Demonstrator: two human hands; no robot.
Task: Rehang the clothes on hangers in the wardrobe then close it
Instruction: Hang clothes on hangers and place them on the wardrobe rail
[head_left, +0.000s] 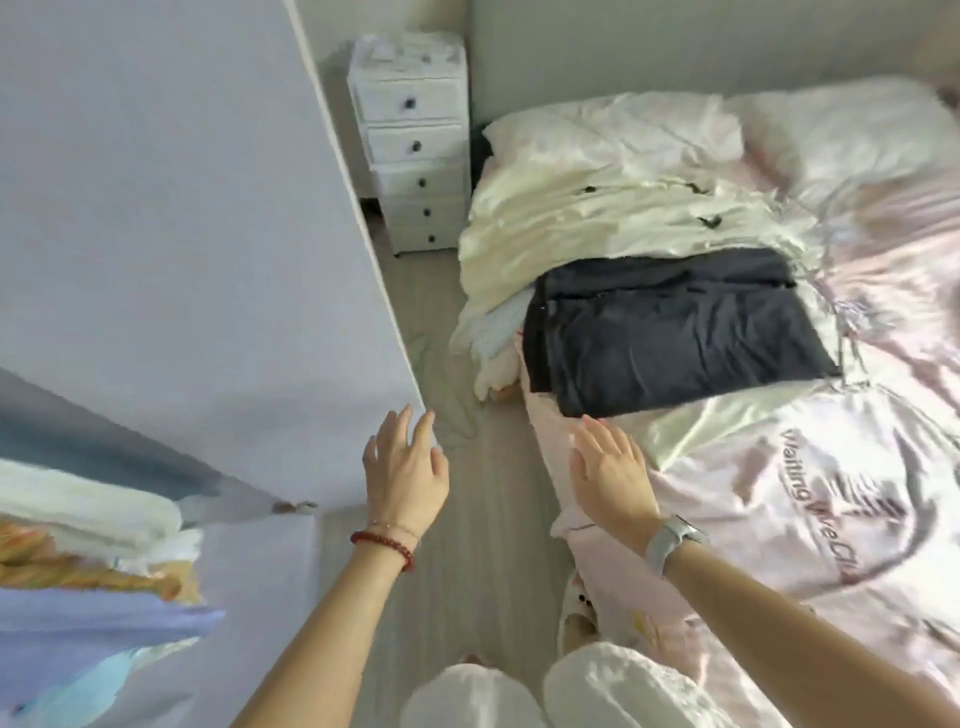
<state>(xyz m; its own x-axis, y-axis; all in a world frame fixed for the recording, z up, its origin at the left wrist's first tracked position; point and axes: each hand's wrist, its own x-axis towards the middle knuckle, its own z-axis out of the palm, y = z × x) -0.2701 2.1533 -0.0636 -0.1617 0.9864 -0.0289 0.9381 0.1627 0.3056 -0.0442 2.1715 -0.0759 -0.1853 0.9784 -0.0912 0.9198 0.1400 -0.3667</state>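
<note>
A small bedroom with a pale wood floor (467, 519) is showing, and a person is standing between a wardrobe and a bed. The left hand (405, 467) is reaching out with its fingers spread wide and straight, holding nothing, right by the edge of the big white wardrobe door (182, 234), which is standing open. I cannot tell if the fingertips are touching the door. The right hand (610, 467) is also stretched flat and wide, holding nothing, over the edge of the shiny pink bed cover (779, 519). Just past it, a folded dark blue-grey cloth (675, 332) is lying on the bed, with a creamy white cloth with little black bows (597, 208) lying behind it. Further back, a white chest of small drawers (415, 145) is standing by the wall. Folded clothes (88, 519) are sitting in the wardrobe at the far left.
</note>
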